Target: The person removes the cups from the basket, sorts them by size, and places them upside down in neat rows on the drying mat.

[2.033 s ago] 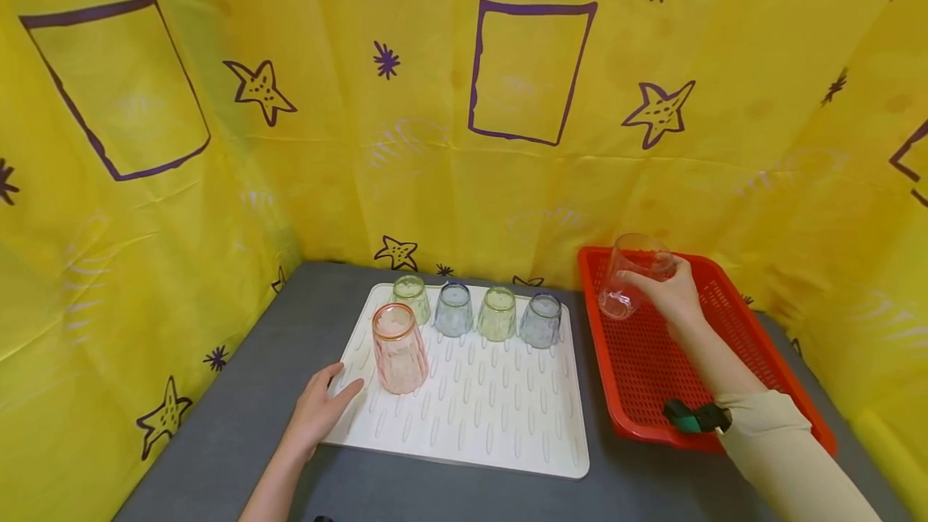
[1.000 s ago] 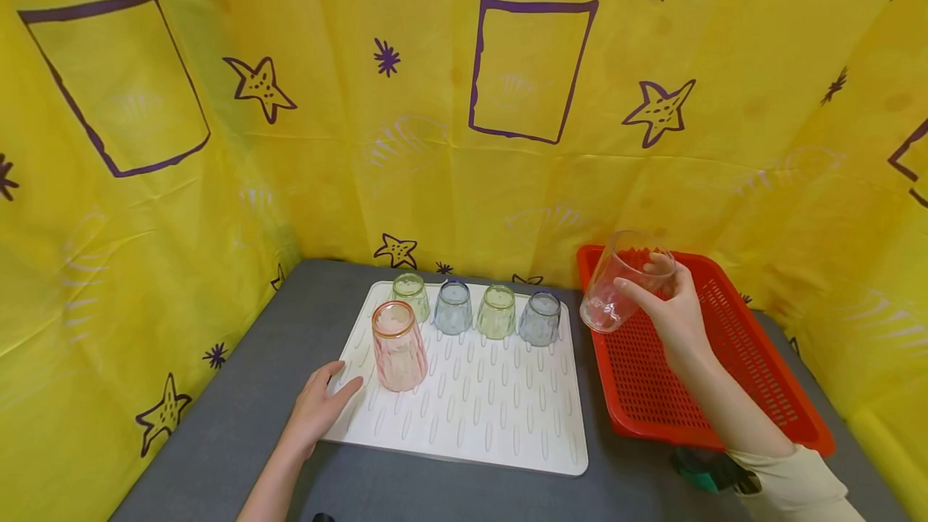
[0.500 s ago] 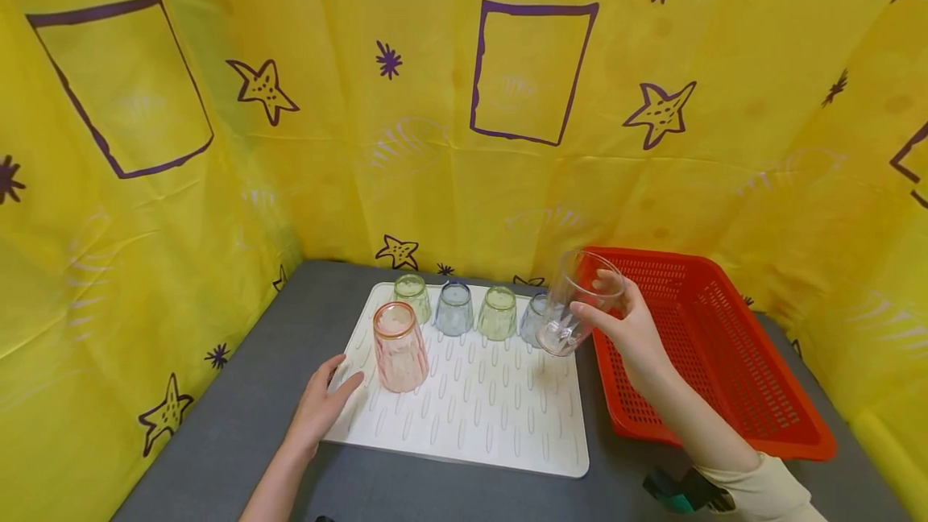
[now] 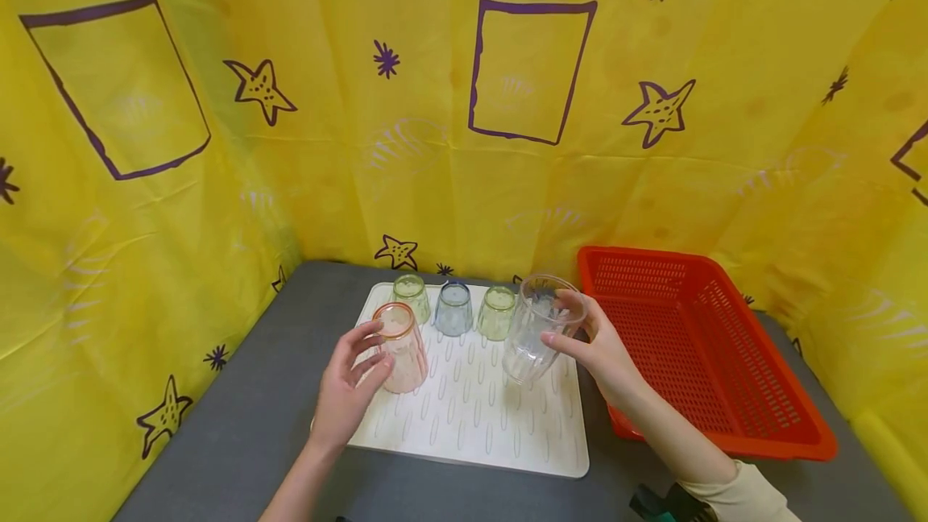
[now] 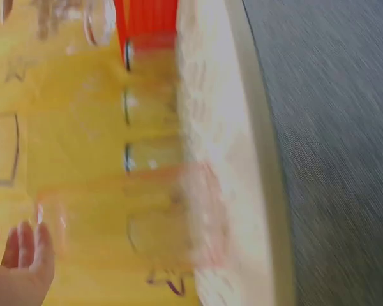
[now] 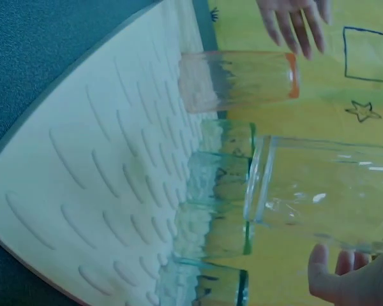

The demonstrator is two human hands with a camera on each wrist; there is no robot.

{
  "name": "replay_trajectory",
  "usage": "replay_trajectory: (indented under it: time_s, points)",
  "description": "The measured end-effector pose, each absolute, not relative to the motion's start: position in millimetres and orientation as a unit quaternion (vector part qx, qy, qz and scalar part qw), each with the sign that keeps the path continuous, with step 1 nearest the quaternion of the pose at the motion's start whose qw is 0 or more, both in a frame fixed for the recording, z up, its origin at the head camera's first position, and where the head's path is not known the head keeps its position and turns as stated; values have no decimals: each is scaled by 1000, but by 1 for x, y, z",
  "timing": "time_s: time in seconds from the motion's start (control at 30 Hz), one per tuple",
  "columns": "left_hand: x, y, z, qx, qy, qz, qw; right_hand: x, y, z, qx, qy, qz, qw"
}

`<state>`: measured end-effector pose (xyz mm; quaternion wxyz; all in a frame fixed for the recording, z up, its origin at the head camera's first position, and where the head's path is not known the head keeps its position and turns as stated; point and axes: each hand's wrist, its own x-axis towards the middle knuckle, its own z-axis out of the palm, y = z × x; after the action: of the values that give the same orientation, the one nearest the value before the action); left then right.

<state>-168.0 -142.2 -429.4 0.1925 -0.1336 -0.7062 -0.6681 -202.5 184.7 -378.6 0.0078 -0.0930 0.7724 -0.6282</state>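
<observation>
My right hand (image 4: 590, 337) grips a clear glass (image 4: 532, 345) between thumb and fingers, tilted above the right part of a white ridged drying mat (image 4: 449, 433). My left hand (image 4: 351, 389) is beside a tall pink glass (image 4: 406, 361) at the mat's left, fingers loosely bent. In the right wrist view a gap shows between the left fingers (image 6: 300, 29) and the pink glass (image 6: 236, 81). Behind stands a row of short glasses: green (image 4: 410, 296), blue (image 4: 453, 308) and green (image 4: 496, 312). Another blue one (image 6: 204, 284), largely hidden in the head view, shows in the right wrist view.
A red perforated basket (image 4: 815, 425) stands right of the mat on the dark grey table (image 4: 239, 393). Yellow patterned cloth (image 4: 406, 184) hangs close behind and along both sides. The left wrist view is blurred.
My right hand has carried the clear glass leftward out of the red basket and over the mat. My left hand has moved up and right, from the mat's edge to the pink glass.
</observation>
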Motion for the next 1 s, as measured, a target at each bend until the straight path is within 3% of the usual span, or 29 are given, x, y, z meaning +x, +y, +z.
replay_trajectory:
  time_s: [0.13,0.27,0.6,1.0]
  points:
    - [-163,-120,-414,-169,-722,-665,89,-200,181,-382,-122,772,-624,17]
    - [-159,-100,-399,-184,-731,-657,24,-198,177,-385,-143,771,-620,32]
    - [-178,-75,-418,-221,-767,-602,-26,-193,168,-391,-201,784,-583,70]
    - [-177,-64,-421,-244,-771,-587,-26,-187,157,-393,-237,796,-549,92]
